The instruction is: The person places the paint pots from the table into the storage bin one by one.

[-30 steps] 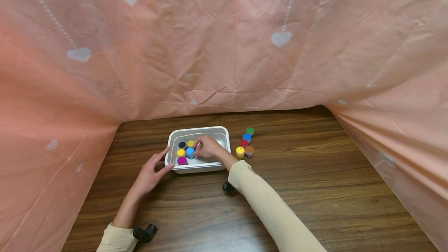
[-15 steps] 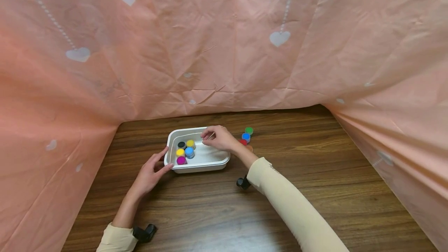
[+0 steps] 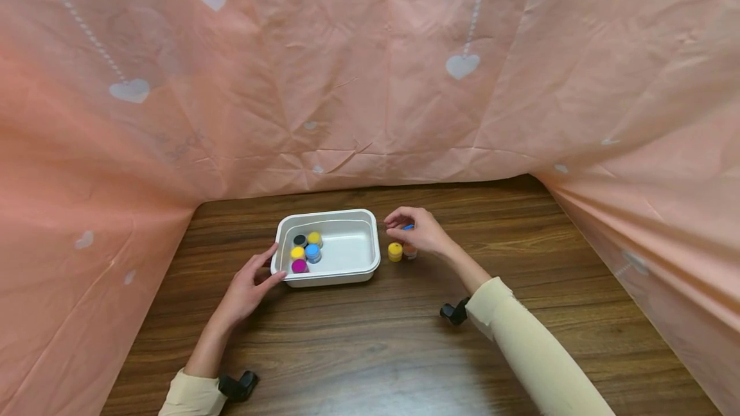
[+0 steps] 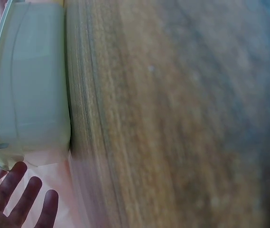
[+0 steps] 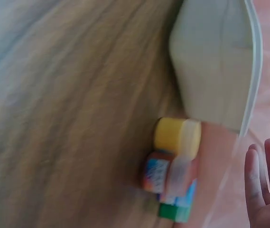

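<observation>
A white plastic tray [image 3: 352, 250] stands on the table with several small paint pots in its left part: black [image 3: 300, 241], dull yellow [image 3: 314, 239], bright yellow [image 3: 297, 253], light blue [image 3: 313, 252] and magenta [image 3: 299, 266]. My left hand [image 3: 245, 287] touches the tray's left near corner, thumb at the near rim and outstretched fingers at the left side. Right of the tray, my right hand [image 3: 421, 231] is over more pots with nothing seen in its fingers. Below it show a yellow pot [image 3: 395, 251] and a brown pot [image 5: 159, 172]; a green pot [image 5: 173, 212] shows in the right wrist view.
The wood-grain table [image 3: 358, 339] runs back to a pink curtain [image 3: 370, 82] with white hearts, which also hangs along both sides. A black wrist device [image 3: 239, 386] is on my left forearm, another [image 3: 455, 312] on my right.
My right hand has moved from inside the tray, over its right rim, to the pots at the right, covering some of them. The left hand and the tray's pots have stayed in place.
</observation>
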Available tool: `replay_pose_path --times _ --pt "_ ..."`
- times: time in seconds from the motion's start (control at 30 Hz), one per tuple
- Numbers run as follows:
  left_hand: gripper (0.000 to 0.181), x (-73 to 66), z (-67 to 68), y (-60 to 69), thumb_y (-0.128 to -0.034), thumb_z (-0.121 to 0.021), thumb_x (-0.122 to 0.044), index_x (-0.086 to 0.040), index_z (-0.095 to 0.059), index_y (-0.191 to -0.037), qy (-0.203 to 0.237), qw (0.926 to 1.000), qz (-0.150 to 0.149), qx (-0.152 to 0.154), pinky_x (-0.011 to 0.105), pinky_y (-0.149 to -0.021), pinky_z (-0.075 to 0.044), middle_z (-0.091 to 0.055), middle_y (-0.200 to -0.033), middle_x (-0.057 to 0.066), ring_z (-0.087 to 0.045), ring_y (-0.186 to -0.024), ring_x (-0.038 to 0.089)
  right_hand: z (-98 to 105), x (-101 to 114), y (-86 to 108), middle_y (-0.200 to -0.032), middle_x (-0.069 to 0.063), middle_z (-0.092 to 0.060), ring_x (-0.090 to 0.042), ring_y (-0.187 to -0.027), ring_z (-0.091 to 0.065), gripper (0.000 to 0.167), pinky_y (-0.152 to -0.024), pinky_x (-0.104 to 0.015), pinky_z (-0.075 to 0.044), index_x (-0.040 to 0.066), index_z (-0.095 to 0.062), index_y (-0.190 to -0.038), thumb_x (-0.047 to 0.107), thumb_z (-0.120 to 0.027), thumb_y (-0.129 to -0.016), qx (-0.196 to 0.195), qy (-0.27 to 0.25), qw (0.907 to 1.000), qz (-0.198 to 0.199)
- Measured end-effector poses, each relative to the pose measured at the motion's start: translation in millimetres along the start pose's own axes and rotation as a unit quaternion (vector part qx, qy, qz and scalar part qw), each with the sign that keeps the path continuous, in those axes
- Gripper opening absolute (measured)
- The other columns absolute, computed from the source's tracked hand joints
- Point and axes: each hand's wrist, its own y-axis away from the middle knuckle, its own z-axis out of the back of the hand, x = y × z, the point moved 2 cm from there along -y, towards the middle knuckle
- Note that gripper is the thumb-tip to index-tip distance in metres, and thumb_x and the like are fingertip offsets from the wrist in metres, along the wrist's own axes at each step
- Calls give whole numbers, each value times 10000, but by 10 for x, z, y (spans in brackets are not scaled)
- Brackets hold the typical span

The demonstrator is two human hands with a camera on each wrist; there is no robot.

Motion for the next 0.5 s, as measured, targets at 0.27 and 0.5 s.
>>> replay_pose_path --times 0.27,0.5 --pt "737 12 0 4 -988 -675 -480 -298 -353 -1626 9 10000 34 6 596 -1078 -485 -500 -1503 163 -546 -1336 384 61 -283 129 -1110 -193 -737 -323 -1040 -708 240 -835 -291 -582 -17 -706 -1182 77 -734 -963 -178 -154 9995 -212" --pt "735 17 -4 -8 -987 -676 -478 -290 -361 -1624 -4 10000 -5 13 595 -1078 -486 -508 -1494 164 -557 -1324 380 100 -478 197 -1115 -206 -738 -325 -1030 -713 272 -844 -315 -574 -38 -706 -1188 79 -753 -947 -277 -65 9985 -470"
